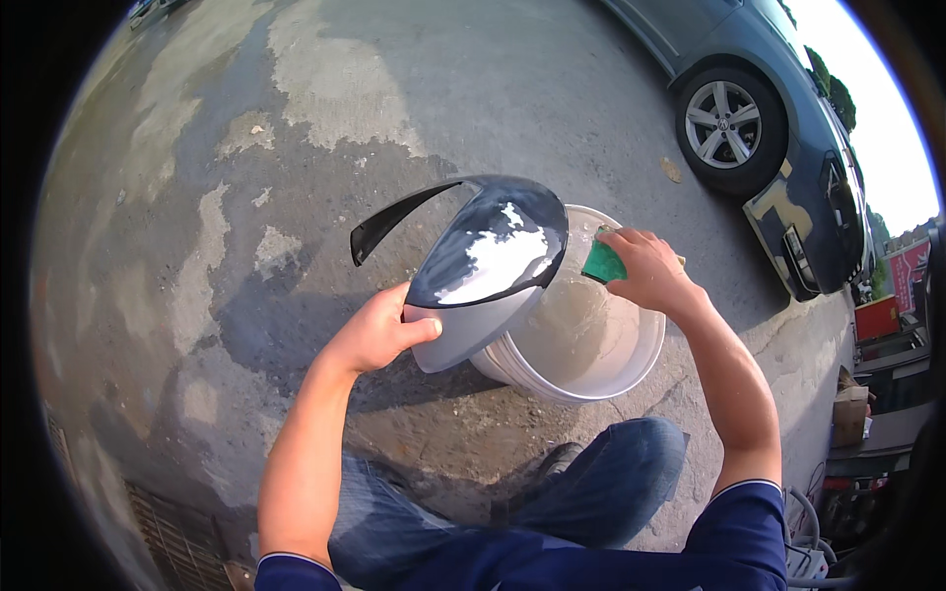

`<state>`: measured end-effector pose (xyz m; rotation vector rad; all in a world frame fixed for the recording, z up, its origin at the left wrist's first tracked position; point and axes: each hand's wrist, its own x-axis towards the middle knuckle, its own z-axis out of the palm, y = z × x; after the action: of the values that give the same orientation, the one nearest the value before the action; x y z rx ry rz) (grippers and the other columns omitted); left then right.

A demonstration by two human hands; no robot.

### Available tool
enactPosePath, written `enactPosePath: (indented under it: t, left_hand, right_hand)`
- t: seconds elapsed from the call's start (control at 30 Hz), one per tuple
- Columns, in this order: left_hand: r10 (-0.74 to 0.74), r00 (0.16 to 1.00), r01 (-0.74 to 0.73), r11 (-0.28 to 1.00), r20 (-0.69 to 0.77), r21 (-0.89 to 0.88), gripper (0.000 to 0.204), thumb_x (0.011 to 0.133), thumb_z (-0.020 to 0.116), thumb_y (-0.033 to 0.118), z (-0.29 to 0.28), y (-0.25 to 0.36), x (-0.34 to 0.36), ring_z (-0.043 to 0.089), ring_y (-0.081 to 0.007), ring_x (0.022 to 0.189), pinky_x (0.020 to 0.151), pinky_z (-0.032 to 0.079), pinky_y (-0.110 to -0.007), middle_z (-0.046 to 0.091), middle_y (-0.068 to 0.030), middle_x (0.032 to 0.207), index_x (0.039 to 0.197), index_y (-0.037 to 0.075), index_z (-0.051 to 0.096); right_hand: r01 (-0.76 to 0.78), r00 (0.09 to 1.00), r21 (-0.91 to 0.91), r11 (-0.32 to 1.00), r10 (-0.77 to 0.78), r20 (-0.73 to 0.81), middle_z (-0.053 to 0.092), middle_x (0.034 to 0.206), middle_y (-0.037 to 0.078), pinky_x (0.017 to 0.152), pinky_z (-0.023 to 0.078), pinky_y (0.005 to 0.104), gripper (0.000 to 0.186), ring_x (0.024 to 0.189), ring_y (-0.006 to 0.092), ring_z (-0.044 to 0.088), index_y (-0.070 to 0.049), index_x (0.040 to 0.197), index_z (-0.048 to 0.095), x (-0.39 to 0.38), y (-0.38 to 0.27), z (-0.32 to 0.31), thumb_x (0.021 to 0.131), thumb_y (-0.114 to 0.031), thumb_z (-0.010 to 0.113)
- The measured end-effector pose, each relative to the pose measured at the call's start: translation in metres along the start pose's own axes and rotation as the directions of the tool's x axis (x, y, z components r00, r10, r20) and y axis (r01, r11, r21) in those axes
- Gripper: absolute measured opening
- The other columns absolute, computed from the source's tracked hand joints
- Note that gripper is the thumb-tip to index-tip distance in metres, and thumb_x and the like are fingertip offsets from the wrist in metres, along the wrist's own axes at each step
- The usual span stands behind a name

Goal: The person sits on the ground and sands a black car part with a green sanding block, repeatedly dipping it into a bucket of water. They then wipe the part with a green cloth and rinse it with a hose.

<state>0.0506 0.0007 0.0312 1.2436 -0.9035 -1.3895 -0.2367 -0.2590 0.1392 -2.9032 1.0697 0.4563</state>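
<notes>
My left hand (379, 330) grips the near left edge of a car side-mirror housing (493, 231), thumb on its pale grey lower part. Its dark, wet-looking top carries an uneven white patch, and a black curved arm sticks out to the left. The housing is tilted and overlaps the left rim of a white bucket (650, 360) holding cloudy water. Over the bucket's far right side, my right hand (645, 268) is closed around a green sanding block (603, 264). The block is apart from the housing.
A blue-grey car (690, 44) stands at the far right, its front bumper (823, 222) patched with beige. Wet, stained concrete (197, 246) surrounds the bucket. A metal drain grate (172, 532) lies at lower left. A cardboard box (849, 414) and a grey hose (810, 517) are at the right.
</notes>
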Motion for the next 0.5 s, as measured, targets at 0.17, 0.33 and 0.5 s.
enactPosePath:
  t: [0.17,0.33,0.5]
  left_hand:
    - [-0.045,0.998,0.049,0.992,0.040,-0.118,0.043,0.095,0.069,0.006,0.021,-0.007,0.006,0.064,-0.0117,0.107,0.096,0.052,-0.032,0.071,-0.0061,0.121,0.137,-0.003,0.060]
    - [-0.032,0.997,0.041,0.990,0.068,-0.133,0.041,0.098,0.072,0.013,0.046,-0.021,0.014,0.065,-0.0115,0.103,0.093,0.053,-0.031,0.071,-0.0015,0.118,0.136,0.001,0.061]
    - [-0.068,0.992,0.081,0.989,0.108,-0.121,0.033,0.100,0.072,0.017,0.043,-0.029,0.019,0.067,-0.0127,0.095,0.076,0.056,-0.032,0.072,-0.0031,0.109,0.129,0.002,0.063]
  right_hand:
    - [0.138,0.986,-0.170,0.976,-0.152,-0.074,0.064,0.140,0.014,0.112,0.047,0.0456,0.071,0.129,0.0322,0.059,-0.013,0.145,0.062,-0.031,-0.068,-0.099,0.077,-0.021,0.080]
    - [0.292,0.938,-0.025,0.956,-0.292,-0.188,0.062,0.143,0.015,0.112,0.047,0.0458,0.070,0.129,0.0320,0.059,-0.011,0.143,0.063,-0.023,-0.085,-0.092,0.077,-0.026,0.080]
    - [0.267,0.943,0.236,0.935,-0.203,-0.263,0.060,0.142,0.020,0.113,0.046,0.0475,0.065,0.132,0.0374,0.057,-0.006,0.140,0.065,-0.011,-0.075,-0.035,0.083,-0.035,0.077]
